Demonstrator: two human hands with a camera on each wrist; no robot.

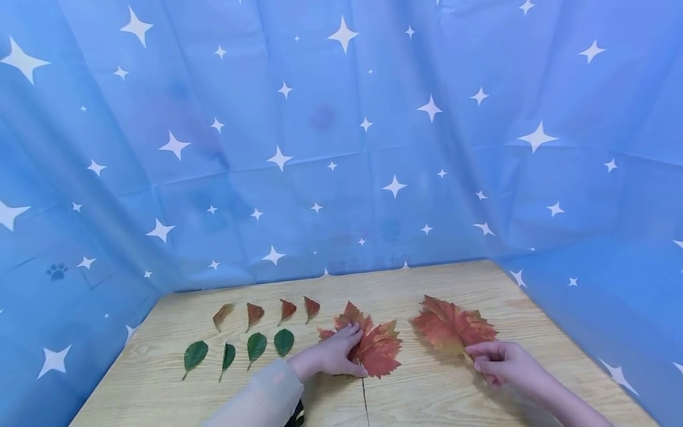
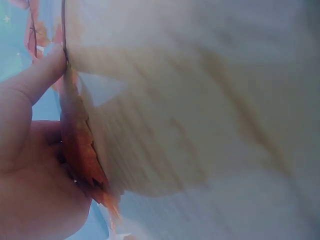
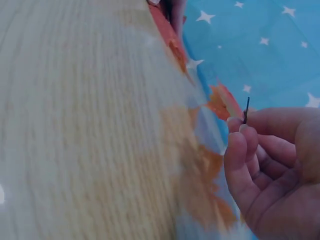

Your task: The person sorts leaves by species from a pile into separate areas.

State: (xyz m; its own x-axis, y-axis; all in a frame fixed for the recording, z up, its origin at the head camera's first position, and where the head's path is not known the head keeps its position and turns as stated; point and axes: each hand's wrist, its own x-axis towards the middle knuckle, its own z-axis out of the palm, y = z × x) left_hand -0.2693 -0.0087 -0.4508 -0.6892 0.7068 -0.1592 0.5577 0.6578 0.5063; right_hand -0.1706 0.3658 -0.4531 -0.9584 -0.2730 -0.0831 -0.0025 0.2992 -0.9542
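Note:
My right hand (image 1: 498, 362) pinches the stem (image 3: 247, 110) of a red-orange maple leaf (image 1: 453, 326) between thumb and fingers. The leaf's blade points away from me, held over the right part of the table. At the middle, my left hand (image 1: 333, 353) rests on a second red maple leaf (image 1: 381, 350), fingers stretched across its left half and the thumb by its stem. In the left wrist view the thumb (image 2: 47, 75) lies at that stem, and the leaf's reddish edge (image 2: 82, 155) shows under the palm.
Left of the hands, several small reddish-brown leaves (image 1: 255, 314) form a back row. Several green leaves (image 1: 257, 347) lie in a row before them. The wooden table (image 1: 144, 379) has a seam near its middle. A blue curtain with white stars (image 1: 320, 178) encloses the back and sides.

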